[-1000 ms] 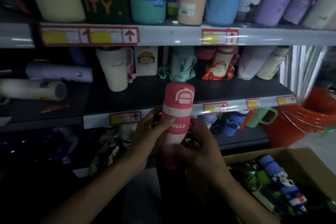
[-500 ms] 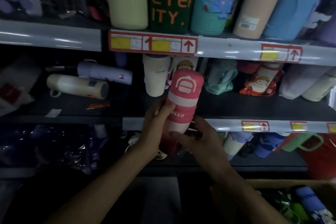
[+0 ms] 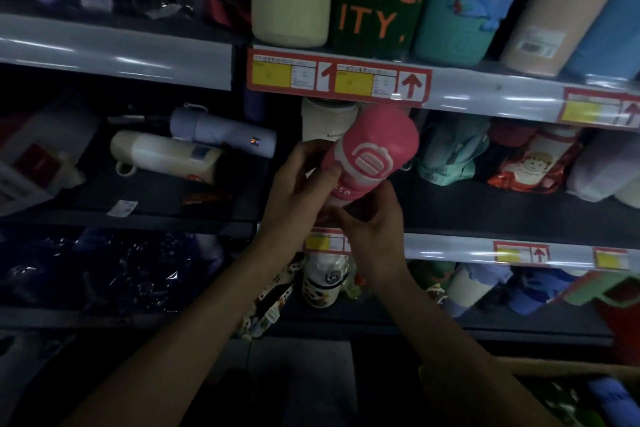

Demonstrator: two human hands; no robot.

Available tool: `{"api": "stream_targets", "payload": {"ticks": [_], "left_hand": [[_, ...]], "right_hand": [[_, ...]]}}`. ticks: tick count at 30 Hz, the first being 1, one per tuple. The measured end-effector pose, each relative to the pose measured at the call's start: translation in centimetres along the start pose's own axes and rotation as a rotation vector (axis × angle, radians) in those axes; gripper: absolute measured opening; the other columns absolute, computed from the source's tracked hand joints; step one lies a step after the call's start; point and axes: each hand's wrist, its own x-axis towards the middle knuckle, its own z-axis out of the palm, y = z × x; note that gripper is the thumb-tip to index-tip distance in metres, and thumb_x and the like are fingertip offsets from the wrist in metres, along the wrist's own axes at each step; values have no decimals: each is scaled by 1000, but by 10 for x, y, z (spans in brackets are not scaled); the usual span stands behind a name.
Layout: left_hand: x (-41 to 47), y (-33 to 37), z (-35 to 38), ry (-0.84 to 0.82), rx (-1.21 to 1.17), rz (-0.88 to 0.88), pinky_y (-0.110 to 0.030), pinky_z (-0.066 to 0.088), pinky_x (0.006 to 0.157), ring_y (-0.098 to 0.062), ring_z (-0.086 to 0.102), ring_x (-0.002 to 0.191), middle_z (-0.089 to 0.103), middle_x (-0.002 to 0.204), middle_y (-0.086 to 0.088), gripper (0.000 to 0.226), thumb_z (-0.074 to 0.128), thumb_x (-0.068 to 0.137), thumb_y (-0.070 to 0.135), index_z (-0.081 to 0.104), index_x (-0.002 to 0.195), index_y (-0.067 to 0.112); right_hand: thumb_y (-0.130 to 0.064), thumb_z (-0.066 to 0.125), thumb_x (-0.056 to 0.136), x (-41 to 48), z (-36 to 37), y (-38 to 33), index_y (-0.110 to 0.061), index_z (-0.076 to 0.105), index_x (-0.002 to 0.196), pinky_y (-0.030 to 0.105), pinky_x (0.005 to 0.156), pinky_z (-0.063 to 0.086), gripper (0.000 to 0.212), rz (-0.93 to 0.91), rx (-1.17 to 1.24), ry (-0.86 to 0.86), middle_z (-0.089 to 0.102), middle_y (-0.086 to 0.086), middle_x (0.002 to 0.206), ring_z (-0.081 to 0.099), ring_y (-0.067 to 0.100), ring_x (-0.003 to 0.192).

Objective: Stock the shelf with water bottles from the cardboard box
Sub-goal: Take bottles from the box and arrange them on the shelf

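A pink water bottle with a white lid emblem is held up in front of the middle shelf, tilted with its cap up and to the right. My left hand wraps its left side. My right hand grips its lower end from below, hiding the base. The cardboard box shows only at the bottom right corner, with a blue bottle inside.
The top shelf carries big tumblers, one dark green with orange letters. A cream bottle and a lilac bottle lie on the left section. A cream mug and packaged bottles stand behind the pink one.
Both hands have lifted the pink bottle up from the box toward the middle shelf and tilted it. The view has swung left, so the box has slid almost out of sight.
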Motion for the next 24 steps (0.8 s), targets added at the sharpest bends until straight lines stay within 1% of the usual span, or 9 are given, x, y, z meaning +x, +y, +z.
{"api": "stream_targets", "payload": {"ticks": [2, 4, 7, 10, 13, 16, 18, 21, 24], "left_hand": [[4, -4, -4, 44, 19, -12, -12, 51, 77, -1, 69, 103, 71, 117, -1, 21, 62, 98, 14, 63, 119, 16], [7, -9, -7, 69, 57, -23, -12, 51, 80, -4, 68, 107, 70, 120, -1, 28, 65, 95, 22, 64, 122, 18], [10, -16, -11, 63, 95, -54, -13, 51, 83, 1, 68, 105, 72, 116, 6, 29, 69, 93, 18, 62, 121, 24], [14, -22, -14, 71, 133, -60, -17, 51, 89, -3, 67, 110, 71, 120, 5, 35, 69, 92, 18, 62, 126, 23], [16, -25, -19, 89, 142, -88, -15, 52, 87, -3, 67, 109, 71, 121, 4, 38, 68, 97, 16, 60, 134, 19], [16, -27, -21, 109, 120, -127, -12, 50, 84, -1, 66, 108, 70, 120, 5, 40, 67, 97, 17, 60, 136, 20], [16, -29, -23, 125, 97, -151, -12, 50, 85, 0, 66, 108, 70, 120, 5, 42, 67, 96, 16, 59, 137, 19], [15, -31, -25, 142, 74, -169, -18, 52, 89, 2, 66, 105, 70, 119, 6, 43, 66, 96, 14, 58, 139, 20], [16, -36, -29, 144, 79, -181, -32, 54, 99, -6, 66, 112, 70, 124, 1, 44, 67, 96, 15, 58, 139, 20]], "right_hand": [[-14, 85, 81, 5, 5, 5, -14, 56, 134, 53, 99, 55, 61, 5, -16, 5, 70, 4, 125, 67, 24, 118], [-19, 85, 81, 10, 9, 8, -15, 58, 133, 52, 98, 56, 59, 17, -24, -1, 72, 3, 123, 68, 22, 116], [-20, 85, 81, 18, 10, 11, -14, 62, 131, 49, 98, 56, 55, 11, -71, -13, 73, 1, 120, 69, 19, 114], [-16, 85, 82, 24, 12, 11, -11, 64, 129, 44, 96, 58, 51, 3, -131, -25, 74, -1, 118, 70, 13, 111], [-19, 84, 84, 28, 16, 10, -13, 65, 129, 43, 95, 58, 49, -12, -179, -21, 74, -3, 117, 70, 11, 109], [-24, 82, 86, 31, 19, 9, -16, 64, 131, 40, 94, 59, 49, -29, -235, -29, 74, -6, 117, 70, 7, 108], [-29, 81, 86, 30, 22, 7, -17, 63, 133, 39, 94, 59, 52, -41, -267, -30, 74, -7, 118, 69, 6, 108], [-28, 82, 85, 29, 25, 5, -15, 60, 134, 33, 94, 58, 56, -19, -283, -23, 72, -6, 119, 69, 8, 108], [-30, 82, 85, 28, 27, 4, -13, 58, 132, 32, 91, 58, 55, 20, -289, -8, 70, -4, 117, 68, 12, 106]]}}
